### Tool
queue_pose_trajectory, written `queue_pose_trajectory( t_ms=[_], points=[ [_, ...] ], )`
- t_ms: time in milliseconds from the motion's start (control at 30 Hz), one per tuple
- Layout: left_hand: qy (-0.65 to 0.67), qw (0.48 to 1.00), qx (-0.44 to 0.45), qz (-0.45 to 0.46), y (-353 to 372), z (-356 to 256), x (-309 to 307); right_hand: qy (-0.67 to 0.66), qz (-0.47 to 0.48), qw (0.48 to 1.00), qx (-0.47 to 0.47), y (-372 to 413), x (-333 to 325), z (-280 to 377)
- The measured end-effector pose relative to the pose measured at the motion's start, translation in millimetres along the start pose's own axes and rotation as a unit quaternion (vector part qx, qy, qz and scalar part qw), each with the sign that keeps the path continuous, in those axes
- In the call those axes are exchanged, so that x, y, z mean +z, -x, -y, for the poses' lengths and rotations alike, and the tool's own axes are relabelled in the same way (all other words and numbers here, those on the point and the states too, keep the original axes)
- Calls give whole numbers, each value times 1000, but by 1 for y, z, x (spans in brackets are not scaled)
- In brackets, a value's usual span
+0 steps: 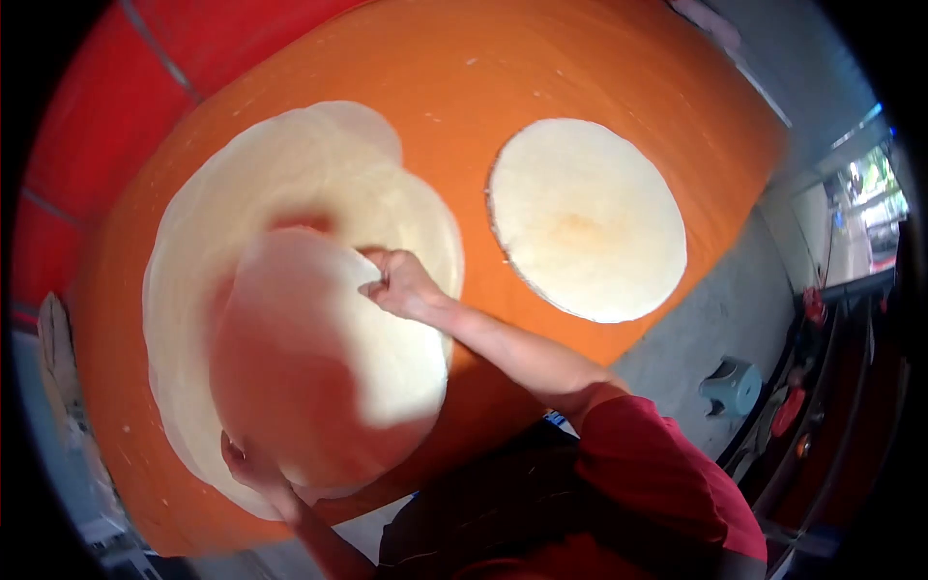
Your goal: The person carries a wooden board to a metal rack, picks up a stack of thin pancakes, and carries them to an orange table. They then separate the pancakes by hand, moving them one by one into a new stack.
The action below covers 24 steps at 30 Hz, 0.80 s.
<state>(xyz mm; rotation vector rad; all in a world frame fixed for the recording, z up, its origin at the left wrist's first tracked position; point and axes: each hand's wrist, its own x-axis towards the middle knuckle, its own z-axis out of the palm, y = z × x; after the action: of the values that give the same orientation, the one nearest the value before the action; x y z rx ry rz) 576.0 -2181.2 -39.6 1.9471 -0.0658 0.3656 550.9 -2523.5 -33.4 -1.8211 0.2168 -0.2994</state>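
A thin round sheet, like dough [319,358], is held raised and slightly tilted between my two hands, part of it in reddish shade. My right hand [401,283] pinches its upper right edge, fingers closed. Near its lower left edge, my left hand [253,469] is closed on the rim, the fingers partly hidden. Beneath the held sheet lies an overlapping spread of similar thin round sheets [193,251] on the orange surface. To the right rests a separate round pale stack [590,217], apart from both hands.
An orange cloth-like surface [454,77] bears the sheets. Red panels [97,126] run along the upper left. On the grey floor at the right stands a small grey-green stool [732,387]. Dark shelving with assorted items is at the far right.
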Motion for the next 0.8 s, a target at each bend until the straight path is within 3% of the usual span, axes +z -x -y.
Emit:
queue_pose_trajectory(
  t_ms=[33,100,133,167,200,233,300,333,433,500,567,600,667,700,767,800],
  points=[
    [1,1000,21,15,2,-31,17,29,-48,998,4,4,-26,4],
    [20,978,177,107,13,-117,76,63,-96,991,63,12,-103,21],
    [45,973,204,100,9,-124,106,75,-112,985,110,20,-151,30],
    [68,966,230,95,9,-123,136,78,-205,966,137,30,-192,31],
    [127,970,169,116,12,-131,169,80,-230,965,103,36,-237,27],
    [186,968,107,129,15,-139,202,136,-256,936,201,63,-266,81],
    [107,967,140,186,32,-167,261,47,-255,960,106,77,-341,34],
    [96,958,225,151,43,-154,296,25,-270,959,85,87,-369,25],
    [307,925,-27,221,115,-160,359,58,-264,954,128,104,-446,-37],
    [271,929,-73,242,149,-137,375,116,-232,932,253,114,-452,-79],
    [71,968,8,242,174,-108,383,48,-312,918,241,129,-448,-152],
    [84,964,10,253,169,-108,385,15,-352,906,234,132,-448,-173],
    [108,955,8,277,160,-109,381,-45,-288,929,230,131,-459,-172],
    [53,953,-10,299,160,-110,371,-77,-252,936,232,134,-458,-171],
    [-32,942,-35,333,149,-135,369,-52,-264,926,266,137,-453,-149],
    [-19,943,14,333,146,-145,365,-40,-267,922,276,131,-451,-137]
  ],
)
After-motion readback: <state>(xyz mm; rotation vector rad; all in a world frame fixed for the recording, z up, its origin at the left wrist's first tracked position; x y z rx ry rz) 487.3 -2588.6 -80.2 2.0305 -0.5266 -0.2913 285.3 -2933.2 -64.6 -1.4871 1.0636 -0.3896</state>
